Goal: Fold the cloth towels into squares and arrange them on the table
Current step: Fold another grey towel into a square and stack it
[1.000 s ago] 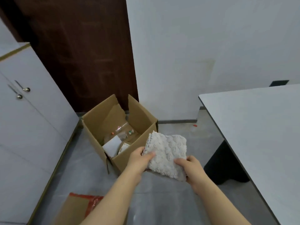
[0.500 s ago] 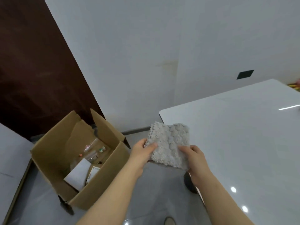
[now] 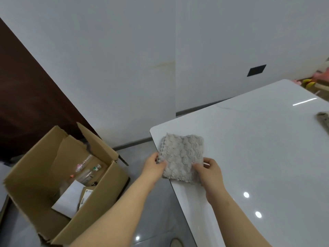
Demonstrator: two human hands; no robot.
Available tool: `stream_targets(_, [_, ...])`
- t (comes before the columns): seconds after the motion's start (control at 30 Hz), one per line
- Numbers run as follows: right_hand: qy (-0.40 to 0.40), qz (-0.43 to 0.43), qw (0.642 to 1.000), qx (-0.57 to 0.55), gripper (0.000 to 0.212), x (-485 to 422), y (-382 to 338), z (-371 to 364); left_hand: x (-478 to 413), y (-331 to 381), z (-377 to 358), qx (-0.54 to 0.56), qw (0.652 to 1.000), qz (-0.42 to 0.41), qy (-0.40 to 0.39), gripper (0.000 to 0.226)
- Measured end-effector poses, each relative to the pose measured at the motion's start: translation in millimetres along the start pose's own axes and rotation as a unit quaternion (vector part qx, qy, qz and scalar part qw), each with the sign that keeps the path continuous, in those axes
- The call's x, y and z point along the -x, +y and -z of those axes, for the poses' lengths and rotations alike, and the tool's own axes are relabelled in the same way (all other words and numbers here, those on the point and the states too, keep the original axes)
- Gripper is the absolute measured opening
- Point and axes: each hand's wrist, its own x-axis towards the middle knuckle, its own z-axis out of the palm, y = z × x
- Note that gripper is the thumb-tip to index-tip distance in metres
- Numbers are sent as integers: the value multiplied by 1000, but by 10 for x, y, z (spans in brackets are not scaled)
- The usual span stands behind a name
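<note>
A folded grey fluffy cloth towel (image 3: 181, 155) hangs over the near left corner of the white glossy table (image 3: 263, 157). My left hand (image 3: 154, 165) pinches its left edge, thumb on top. My right hand (image 3: 209, 172) grips its lower right corner. Whether the towel touches the tabletop I cannot tell. A second towel (image 3: 323, 120) lies on the table at the far right edge of view, mostly cut off.
An open cardboard box (image 3: 53, 177) with papers and small bottles stands on the grey floor left of the table. A dark brown door is behind it. White walls with a black socket plate (image 3: 256, 70) lie beyond. Coloured items (image 3: 313, 82) sit past the table's far corner.
My view has swung right from the box towards the table. Both hands have carried the folded towel from above the floor to over the table's corner.
</note>
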Motion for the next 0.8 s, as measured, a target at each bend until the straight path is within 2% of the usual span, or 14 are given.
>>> stream_targets(0.1, [41, 41, 995, 79, 42, -6, 29, 21, 9, -61, -2, -136, 988, -33, 66, 48])
stream_targets(0.17, [59, 74, 989, 116, 47, 24, 29, 42, 69, -67, -6, -161, 981, -44, 95, 51])
stream_targets(0.37, [45, 113, 985, 120, 38, 297, 12, 71, 338, -103, 20, -144, 982, -74, 102, 30])
stream_targets(0.53, [17, 133, 985, 109, 25, 832, 177, 81, 829, -262, 99, -94, 986, -96, 99, 22])
stream_targets(0.8, [-27, 136, 983, 121, 19, 2092, 1013, 102, 2086, -1144, 355, -58, 987, -108, 105, 13])
